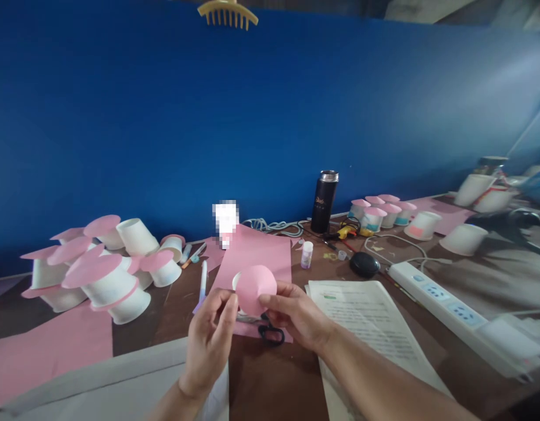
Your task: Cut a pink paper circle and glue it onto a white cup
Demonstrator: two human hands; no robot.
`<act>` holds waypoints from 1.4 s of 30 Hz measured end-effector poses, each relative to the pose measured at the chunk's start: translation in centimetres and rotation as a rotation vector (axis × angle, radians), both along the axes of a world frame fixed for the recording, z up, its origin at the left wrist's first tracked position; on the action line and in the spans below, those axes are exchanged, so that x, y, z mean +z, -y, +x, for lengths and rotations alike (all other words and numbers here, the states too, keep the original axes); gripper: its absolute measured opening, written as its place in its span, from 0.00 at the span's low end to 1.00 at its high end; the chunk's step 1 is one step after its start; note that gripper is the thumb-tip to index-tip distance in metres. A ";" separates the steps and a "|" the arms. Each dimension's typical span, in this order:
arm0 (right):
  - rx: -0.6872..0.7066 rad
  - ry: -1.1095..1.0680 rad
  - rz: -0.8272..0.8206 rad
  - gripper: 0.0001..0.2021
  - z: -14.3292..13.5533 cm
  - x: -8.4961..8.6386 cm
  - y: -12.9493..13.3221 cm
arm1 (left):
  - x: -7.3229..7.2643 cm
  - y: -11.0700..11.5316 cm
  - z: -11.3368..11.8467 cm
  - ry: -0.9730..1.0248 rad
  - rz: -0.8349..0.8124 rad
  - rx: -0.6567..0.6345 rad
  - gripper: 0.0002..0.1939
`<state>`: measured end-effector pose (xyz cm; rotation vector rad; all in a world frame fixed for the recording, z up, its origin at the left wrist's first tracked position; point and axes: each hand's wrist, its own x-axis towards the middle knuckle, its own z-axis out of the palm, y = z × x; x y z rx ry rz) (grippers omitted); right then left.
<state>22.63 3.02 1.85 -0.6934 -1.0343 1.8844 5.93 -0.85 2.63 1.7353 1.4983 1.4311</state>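
Note:
A round pink paper disc (255,289) is held up in front of me between both hands. My left hand (210,336) pinches at its left edge, thumb and forefinger together. My right hand (296,313) grips the right edge, with the thumb on the front face and the fingers behind. A curved white rim (236,282) peeks out behind the disc on the left; what it belongs to is mostly hidden. Below the disc lie scissors with black handles (272,334), partly covered by my right hand, over a pink paper sheet (261,248).
Several white paper cups (138,237) with pink discs are stacked at left. A glue stick (307,255), a black bottle (325,202) and a black mouse (364,265) stand right of centre. Printed pages (370,321) and a power strip (436,298) lie at right. A blue partition (270,117) rises behind.

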 end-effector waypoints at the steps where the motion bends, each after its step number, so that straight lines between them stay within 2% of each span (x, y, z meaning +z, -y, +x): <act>1: 0.000 0.013 0.016 0.12 0.0 0.0 -0.1 | 0.0 0.0 0.1 0.056 -0.030 -0.011 0.14; 6: 0.002 0.082 0.072 0.11 0.0 -0.1 -0.4 | -0.7 -0.6 -0.2 0.283 -0.168 -0.082 0.13; 8: -0.060 0.148 0.091 0.11 0.1 -0.2 -0.8 | -0.8 -0.9 -0.7 0.351 -0.189 -0.040 0.13; 10: -0.256 0.274 0.165 0.12 0.5 -0.4 -1.3 | -0.7 -1.5 -1.7 0.325 -0.180 0.101 0.14; 12: -0.594 0.441 0.342 0.12 1.4 -0.7 -2.2 | -0.5 -2.1 -2.9 0.183 -0.154 0.307 0.13; 14: -0.840 0.547 0.471 0.14 2.6 -0.9 -3.3 | -0.5 -2.9 -4.1 0.043 -0.169 0.426 0.12; 17: -1.092 0.678 0.454 0.21 4.5 -1.4 -5.0 | -1.0 -3.8 -5.4 -0.098 -0.270 0.454 0.12; 20: -1.230 0.880 0.437 0.28 5.8 -2.2 -6.3 | -1.6 -4.3 -6.3 -0.218 -0.369 0.463 0.13; 23: -1.136 1.068 0.426 0.34 6.3 -3.1 -7.1 | -2.1 -4.6 -7.0 -0.340 -0.361 0.523 0.14; 26: -0.989 1.168 0.403 0.37 6.5 -4.0 -7.5 | -2.3 -4.7 -7.2 -0.424 -0.129 0.685 0.19; 28: -0.931 1.209 0.379 0.37 6.6 -4.5 -7.8 | -2.3 -4.4 -6.6 -0.471 0.066 0.705 0.21; 31: -0.912 1.222 0.395 0.34 6.7 -4.9 -8.2 | -2.3 -3.8 -5.0 -0.529 0.304 0.529 0.19; 33: -0.905 1.217 0.435 0.28 6.8 -5.0 -8.4 | -2.5 -3.4 -3.8 -0.544 0.372 0.404 0.18; 38: -0.898 1.239 0.490 0.14 6.7 -4.0 -8.0 | -3.4 -3.1 -2.4 -0.526 0.317 0.227 0.25; 40: -0.892 1.213 0.550 0.14 6.2 -3.3 -7.2 | -3.7 -3.2 -2.3 -0.530 0.266 0.204 0.30; 42: -0.855 1.091 0.710 0.18 5.6 -2.4 -6.2 | -4.0 -3.2 -2.1 -0.548 0.222 0.188 0.34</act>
